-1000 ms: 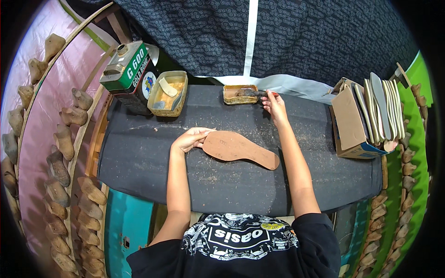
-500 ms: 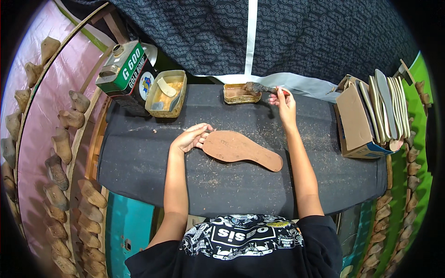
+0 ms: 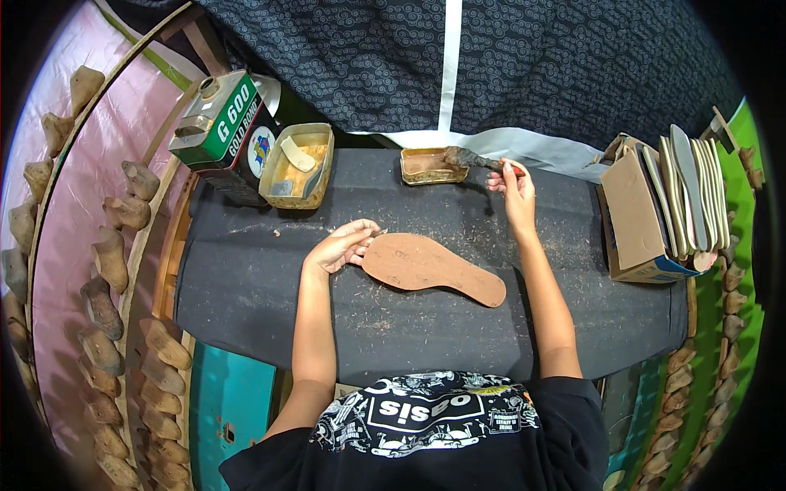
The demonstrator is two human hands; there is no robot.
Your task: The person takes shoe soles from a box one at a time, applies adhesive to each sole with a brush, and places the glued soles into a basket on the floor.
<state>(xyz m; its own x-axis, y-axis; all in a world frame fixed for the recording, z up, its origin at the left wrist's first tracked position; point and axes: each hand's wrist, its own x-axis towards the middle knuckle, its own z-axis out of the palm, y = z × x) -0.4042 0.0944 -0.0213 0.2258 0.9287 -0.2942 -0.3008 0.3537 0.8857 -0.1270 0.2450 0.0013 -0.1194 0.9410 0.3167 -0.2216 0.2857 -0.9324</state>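
A brown shoe sole [image 3: 430, 266] is held at the edge of its wide end by my left hand [image 3: 344, 248], whose fingers are closed on it. Its narrow end points to the right and toward me. My right hand [image 3: 517, 196] grips a brush [image 3: 475, 160] by its red handle end. The brush's dark, caked head rests at the right part of a small rectangular tin [image 3: 434, 177], which has brownish residue on its walls. Whatever lies under the brush head is hidden.
A large green and black metal can [image 3: 217, 135] stands at the far left, beside an open container [image 3: 296, 199] holding pale and grey scraps. To the right, a cardboard box [image 3: 630, 217] is packed with upright soles. Scraps litter the dark table cloth [image 3: 426, 344]; wooden shoe lasts [image 3: 110, 258] line both sides.
My right hand has shifted slightly to the right with the brush, whose head stays at the tin. The left hand and the sole look nearly unchanged. The whole view has shifted a little.
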